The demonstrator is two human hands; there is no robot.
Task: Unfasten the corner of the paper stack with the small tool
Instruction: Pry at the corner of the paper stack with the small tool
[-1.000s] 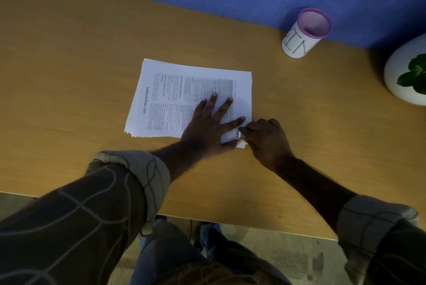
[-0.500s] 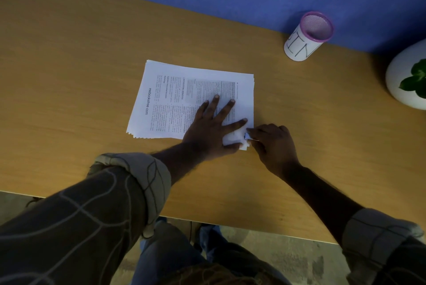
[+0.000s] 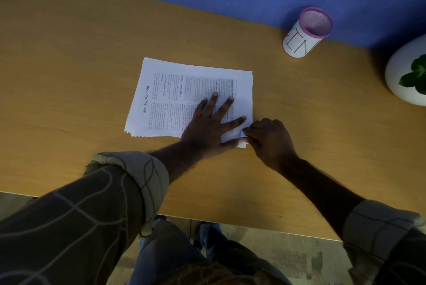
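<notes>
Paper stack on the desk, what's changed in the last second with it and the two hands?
Very little. The right hand shifted slightly rightward at the near right corner of the paper stack, still pinching the small tool there. The left hand stays flat on the sheets, fingers spread. The stack, the pen cup and the white pot have not moved on the desk; whether the corner has come free cannot be told.

Small tool [image 3: 242, 134] mostly hidden inside curled right hand [image 3: 269, 140], type unreadable; paper stack [image 3: 161, 96] near corner covered by left hand [image 3: 207, 128]; white planter [image 3: 401, 72] cut off at right edge.
</notes>
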